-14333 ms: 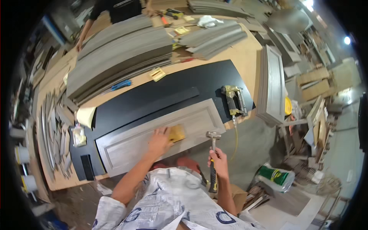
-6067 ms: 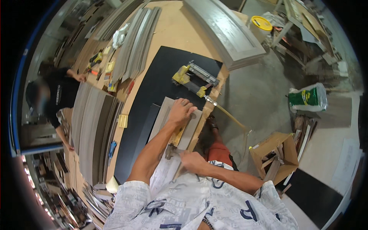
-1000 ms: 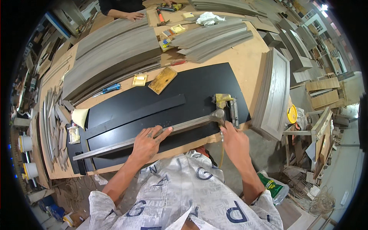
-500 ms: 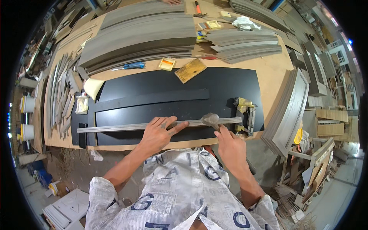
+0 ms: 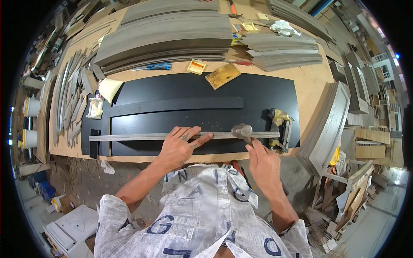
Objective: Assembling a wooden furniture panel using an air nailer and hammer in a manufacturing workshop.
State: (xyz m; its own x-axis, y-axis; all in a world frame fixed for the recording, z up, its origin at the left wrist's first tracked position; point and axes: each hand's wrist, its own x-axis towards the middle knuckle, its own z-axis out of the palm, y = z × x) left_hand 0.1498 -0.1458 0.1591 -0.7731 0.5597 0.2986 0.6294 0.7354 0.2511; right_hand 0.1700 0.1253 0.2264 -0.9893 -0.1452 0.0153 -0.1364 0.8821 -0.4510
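A long, thin grey wooden strip runs left to right along the near side of a black board. My left hand lies on the strip around its middle, fingers spread and pressing from above. In my right hand is a hammer, gripped by its handle. The hammer's grey head is over the strip to the right of my left fingers; whether it touches the wood I cannot tell. Beside the strip's right end rests a nail gun with yellowish tape on it.
Behind the board are stacked grey panels, a blue-handled knife and a yellowed block. Loose strips cover the left of the table. More panels are piled at its right edge. Another flat strip lies on the board.
The hammer head has tilted and shifted slightly over the strip, with my right hand still around its handle. My left hand stays on the strip. The whole view has shifted a little.
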